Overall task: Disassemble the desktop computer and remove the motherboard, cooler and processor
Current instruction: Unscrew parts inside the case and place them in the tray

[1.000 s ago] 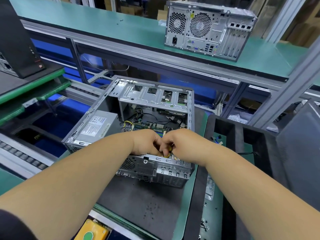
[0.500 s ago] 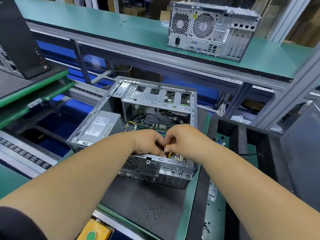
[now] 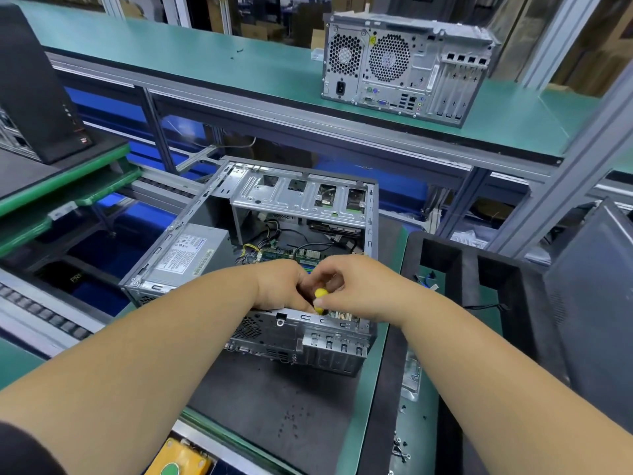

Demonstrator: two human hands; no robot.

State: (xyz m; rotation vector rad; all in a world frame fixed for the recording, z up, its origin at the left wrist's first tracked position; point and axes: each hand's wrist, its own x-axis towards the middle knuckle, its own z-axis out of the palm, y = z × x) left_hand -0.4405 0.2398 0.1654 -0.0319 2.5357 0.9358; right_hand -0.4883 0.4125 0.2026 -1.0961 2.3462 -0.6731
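Note:
An open grey desktop case (image 3: 322, 332) lies on its side on a black mat (image 3: 274, 406). Inside it are a silver power supply (image 3: 186, 252), a drive cage (image 3: 301, 197), and a strip of green motherboard (image 3: 284, 253) with cables. Both hands meet just inside the case's near rim. My right hand (image 3: 356, 286) pinches a small yellow tool handle (image 3: 320, 293) with curled fingers and thumb. My left hand (image 3: 281, 286) sits against it, fingers curled down toward the handle; what they hold is hidden. The cooler and processor are covered by my hands.
A second closed desktop (image 3: 404, 66) stands on the green upper shelf. A black tower (image 3: 34, 87) is at the far left. A black foam tray (image 3: 445, 269) and a dark panel (image 3: 596, 303) flank the right. Loose screws (image 3: 399, 447) and a yellow button box (image 3: 178, 461) lie near me.
The hands stay together at the case's near rim. The right fingers have lifted a little, and the yellow handle now shows between the hands.

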